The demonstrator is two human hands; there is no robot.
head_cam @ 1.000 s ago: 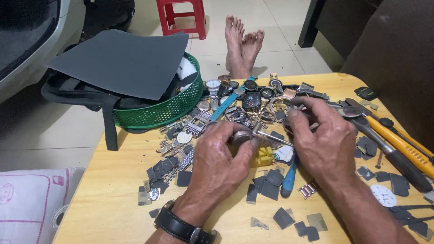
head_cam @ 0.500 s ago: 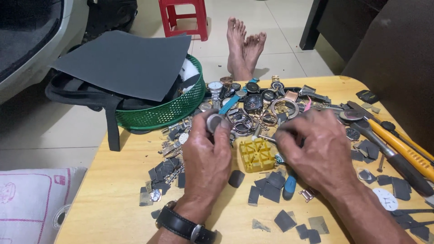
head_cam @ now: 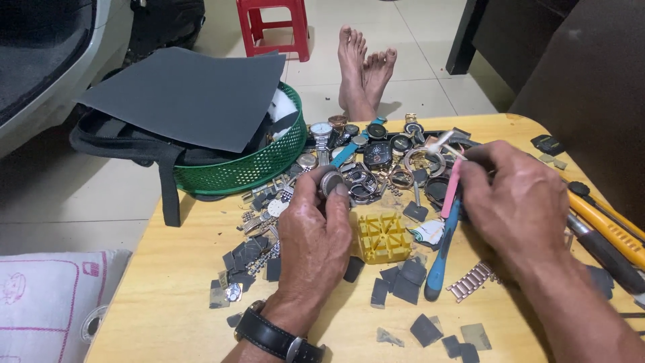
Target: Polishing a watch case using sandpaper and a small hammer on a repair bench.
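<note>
Watch case (head_cam: pixel 330 182) pinched in left hand (head_cam: pixel 314 232), right hand (head_cam: pixel 521 202) gripping pink tool (head_cam: pixel 451 188); a slip could scratch it near the table's (head_cam: pixel 168 296) far edge.

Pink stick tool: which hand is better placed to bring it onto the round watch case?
Right. The right hand already pinches the pink stick tool, tip free, beside the round watch case, which the left hand holds up steady.

basket (head_cam: pixel 248 171) green | block (head_cam: pixel 383 236) yellow | stool (head_cam: pixel 274 27) red | sheet (head_cam: pixel 188 94) grey
</note>
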